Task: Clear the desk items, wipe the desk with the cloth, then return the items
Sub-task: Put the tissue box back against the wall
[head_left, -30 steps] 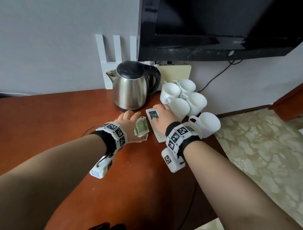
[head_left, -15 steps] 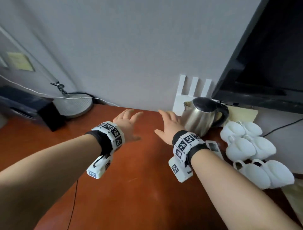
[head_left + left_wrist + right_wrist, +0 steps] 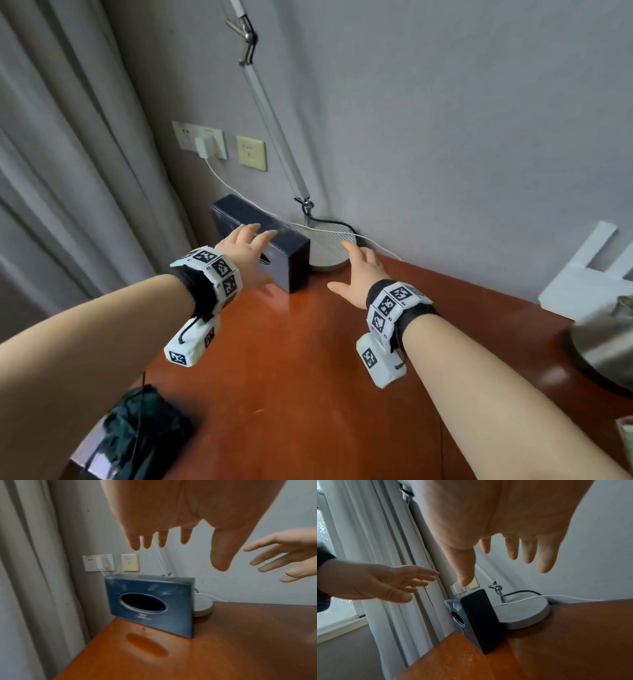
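**A:** What do you see from the head camera?

**B:** My left hand (image 3: 248, 251) and my right hand (image 3: 359, 274) reach over the red-brown wooden desk (image 3: 308, 394), well apart from each other, fingers straight and spread, holding nothing. The dark blue cardboard tissue box (image 3: 284, 255) stands on its long edge in the far left corner. My left hand is above it. Just beside the box, to the right, is the round grey lamp base (image 3: 330, 251), with a thin white cable (image 3: 376, 245) lying across it. At the near left edge of the desk I see a dark green cloth (image 3: 140, 435).

**A:** And from the left wrist?

**B:** Here the tissue box (image 3: 149, 604) shows its face with the oval opening. My fingers (image 3: 147, 539) hang over it and do not touch it; there is a clear gap.

**A:** The right wrist?

**B:** It shows the narrow dark end of the box (image 3: 479, 620) and the lamp base (image 3: 523, 614) close behind it. My right fingers (image 3: 529, 550) are also in the air, touching nothing.

**A:** So which step is this?

**B:** I think I am going for the box with both hands, but whether to clear it or to put it right, I cannot tell.

**A:** How to do it well?

**B:** I would take the box at its two short ends, one hand on each, and lift it straight up. It is probably light and stands on a narrow side, so a push from one side could tip it. I should also keep my right fingers away from the cable, so the lamp is not pulled.
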